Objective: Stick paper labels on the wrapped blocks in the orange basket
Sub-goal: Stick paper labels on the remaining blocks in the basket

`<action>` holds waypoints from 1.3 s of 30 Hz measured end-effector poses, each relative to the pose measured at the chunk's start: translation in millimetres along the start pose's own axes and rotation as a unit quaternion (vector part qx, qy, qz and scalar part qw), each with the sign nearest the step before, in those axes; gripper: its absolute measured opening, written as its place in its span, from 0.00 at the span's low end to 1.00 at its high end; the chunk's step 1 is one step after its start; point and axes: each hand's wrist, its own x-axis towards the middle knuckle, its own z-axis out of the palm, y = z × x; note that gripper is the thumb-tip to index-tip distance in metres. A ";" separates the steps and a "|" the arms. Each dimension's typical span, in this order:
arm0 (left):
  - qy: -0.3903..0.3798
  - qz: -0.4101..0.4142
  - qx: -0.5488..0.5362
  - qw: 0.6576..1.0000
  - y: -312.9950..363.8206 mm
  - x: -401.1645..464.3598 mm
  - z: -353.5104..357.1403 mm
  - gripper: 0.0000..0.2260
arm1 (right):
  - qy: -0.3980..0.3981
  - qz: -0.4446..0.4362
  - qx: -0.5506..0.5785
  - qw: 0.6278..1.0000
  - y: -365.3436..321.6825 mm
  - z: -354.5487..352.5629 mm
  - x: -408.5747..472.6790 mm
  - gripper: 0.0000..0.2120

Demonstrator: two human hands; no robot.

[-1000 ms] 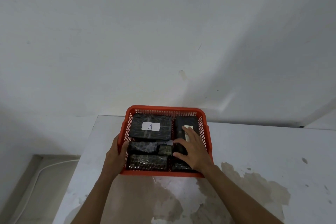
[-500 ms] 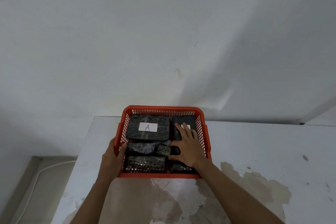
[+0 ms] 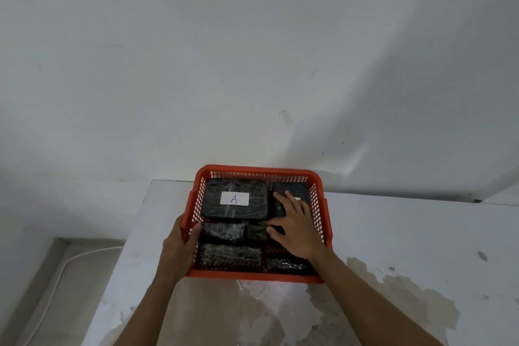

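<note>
An orange basket [image 3: 259, 171] stands on a white table and holds several dark wrapped blocks. The large block [image 3: 213, 199] at the back left carries a white paper label [image 3: 234, 198] marked A. My left hand [image 3: 179, 241] grips the basket's left rim. My right hand [image 3: 295, 226] lies flat with spread fingers on the back right block [image 3: 292, 187], pressing on a small white label [image 3: 297, 199] that shows beside my fingers. More wrapped blocks lie at the front left [image 3: 229, 255], the middle left [image 3: 222, 231] and the front right [image 3: 285, 264].
The table [image 3: 421, 233] is white with worn brown patches [image 3: 407, 298] near me. Its left edge drops off to the floor, where a white cable [image 3: 70, 258] runs. A white wall [image 3: 252, 50] rises right behind the basket.
My right hand has slid slightly forward over the back right block, fingers spreading flatter. My left hand stays on the basket's rim. The view has shifted a little.
</note>
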 end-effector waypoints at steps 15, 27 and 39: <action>0.002 0.003 -0.007 1.000 -1.4 -0.3 -0.1 0.27 | -0.014 0.020 0.033 0.999 -2.4 3.1 -0.6 0.20; -0.003 0.000 -0.017 1.000 1.3 -1.6 -0.8 0.29 | -0.017 0.030 -0.012 0.999 -7.7 1.6 3.2 0.16; 0.009 -0.001 -0.002 1.000 -0.7 0.4 0.3 0.25 | 0.002 0.038 0.037 0.999 -12.9 3.5 -1.0 0.15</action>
